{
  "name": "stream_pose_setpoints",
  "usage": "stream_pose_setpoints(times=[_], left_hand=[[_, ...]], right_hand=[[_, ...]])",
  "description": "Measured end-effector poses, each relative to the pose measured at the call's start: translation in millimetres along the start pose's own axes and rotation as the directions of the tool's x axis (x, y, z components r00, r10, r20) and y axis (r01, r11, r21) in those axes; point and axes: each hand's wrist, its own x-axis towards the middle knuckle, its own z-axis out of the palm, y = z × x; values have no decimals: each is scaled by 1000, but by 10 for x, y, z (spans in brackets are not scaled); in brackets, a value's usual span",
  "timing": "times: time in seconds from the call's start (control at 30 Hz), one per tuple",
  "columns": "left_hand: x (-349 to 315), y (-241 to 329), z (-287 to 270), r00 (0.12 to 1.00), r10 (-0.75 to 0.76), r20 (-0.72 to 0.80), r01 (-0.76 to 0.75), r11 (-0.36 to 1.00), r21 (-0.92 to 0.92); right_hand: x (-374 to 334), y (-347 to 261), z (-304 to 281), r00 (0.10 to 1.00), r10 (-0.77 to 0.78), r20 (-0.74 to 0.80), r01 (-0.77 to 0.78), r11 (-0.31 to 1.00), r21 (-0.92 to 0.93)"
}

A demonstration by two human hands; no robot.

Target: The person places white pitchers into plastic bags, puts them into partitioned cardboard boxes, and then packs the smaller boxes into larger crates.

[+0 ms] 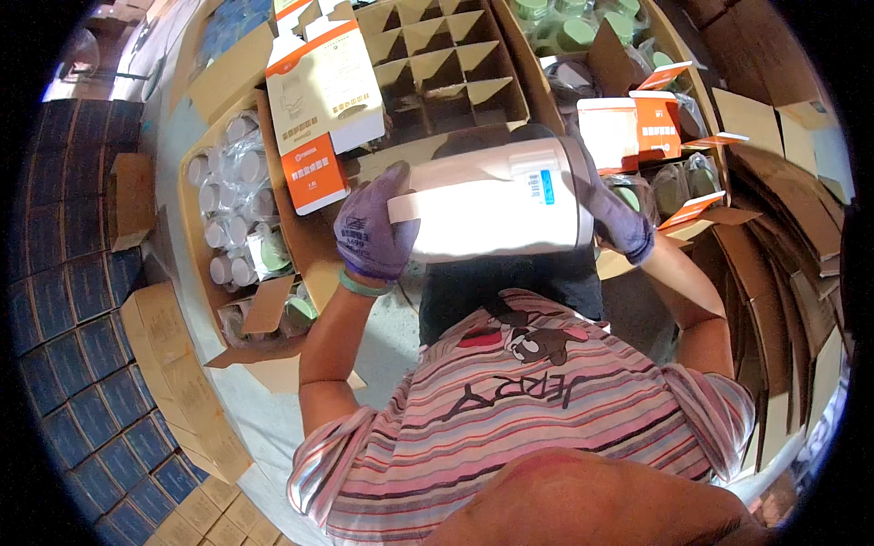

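Note:
Between my two gloved hands lies a large pale pinkish-white cylindrical container point(492, 214), held sideways in front of my body. A label with a blue sticker shows on its side, and its right end has a dark rim. My left hand point(375, 227), in a purple-grey glove, is closed round the left end by a short pale tab. At the opposite end my right hand point(621, 217) grips the rim, its fingers partly hidden behind the container. Just beyond my left hand, an unfolded white and orange printed box point(323, 91) rests over a carton's edge.
A carton with cardboard dividers point(437, 64) stands ahead. Plastic-wrapped pale cups point(228, 196) fill a carton at left; green-lidded containers point(575, 35) and orange-white boxes point(628, 127) sit at right. Flattened cardboard point(774, 291) leans far right. Dark blue boxes point(73, 337) are stacked far left.

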Motion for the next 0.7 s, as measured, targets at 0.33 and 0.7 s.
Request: stream_pose_setpoints(times=[0.33,0.7], left_hand=[[-144,-339,216,988,-141,61,151,824,-546],[67,-662,298,814,95,573,259,823,-505]], right_hand=[[-43,-662,328,869,-426,250,479,601,-640],[-38,-829,562,798,-439,412,587,415,-695]])
